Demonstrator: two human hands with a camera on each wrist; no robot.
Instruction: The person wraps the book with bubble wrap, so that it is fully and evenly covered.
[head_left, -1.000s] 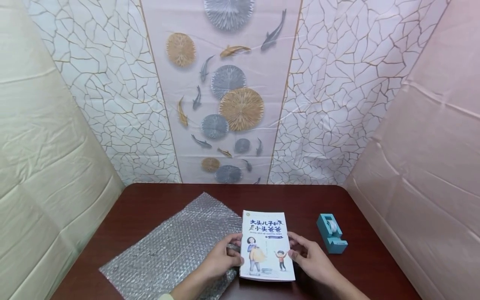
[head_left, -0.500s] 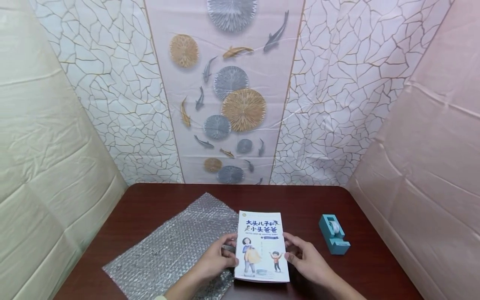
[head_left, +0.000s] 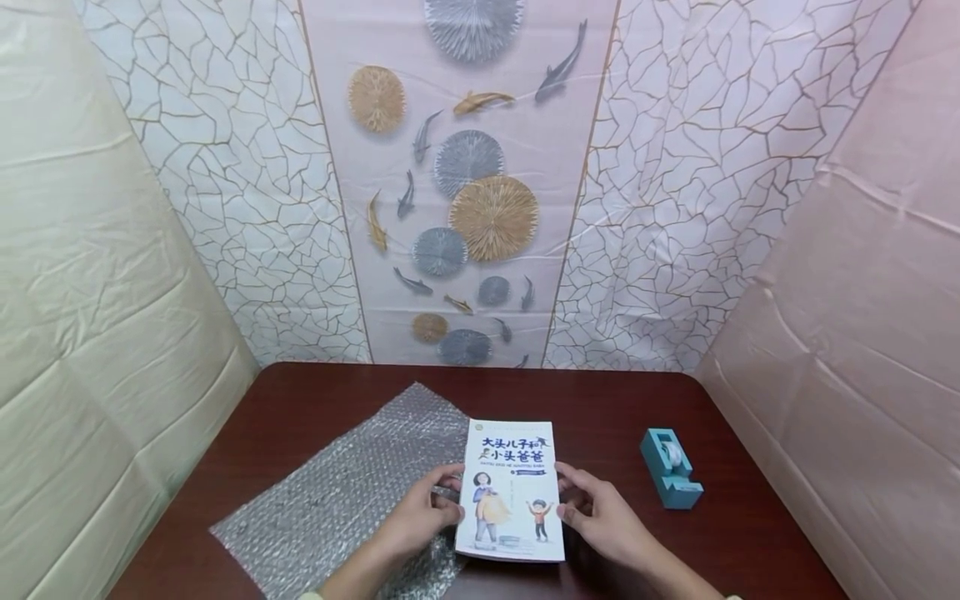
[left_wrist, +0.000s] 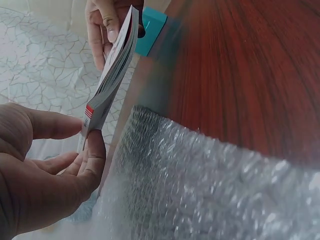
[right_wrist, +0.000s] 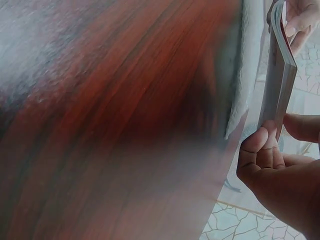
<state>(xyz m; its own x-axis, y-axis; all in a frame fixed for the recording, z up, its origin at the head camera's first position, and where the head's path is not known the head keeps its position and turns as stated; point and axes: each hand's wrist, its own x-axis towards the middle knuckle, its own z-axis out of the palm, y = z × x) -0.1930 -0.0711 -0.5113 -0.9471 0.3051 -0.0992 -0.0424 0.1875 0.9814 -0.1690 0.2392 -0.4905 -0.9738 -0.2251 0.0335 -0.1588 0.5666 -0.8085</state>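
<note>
A white paperback book point(head_left: 513, 492) with blue Chinese lettering and two cartoon figures on its cover is held up between both hands, above the table. My left hand point(head_left: 412, 517) grips its left edge, thumb on the cover side and fingers beneath. On the opposite edge, my right hand point(head_left: 603, 512) pinches the book in the same way. The left wrist view shows the book point(left_wrist: 112, 75) slightly bowed, with its page edges visible. Below and left of it lies a sheet of bubble wrap point(head_left: 337, 492), flat on the table, its right part hidden by the book and left hand.
A teal tape dispenser point(head_left: 671, 468) with a roll of clear tape stands on the right side of the dark red-brown table point(head_left: 592, 400). Patterned cloth point(head_left: 465, 208) hangs behind the table, and pale cloth walls rise on both sides.
Both hands have carried the book a little to the left, further over the bubble wrap. The camera view has shifted slightly. Wrap and tape dispenser stay in place.
</note>
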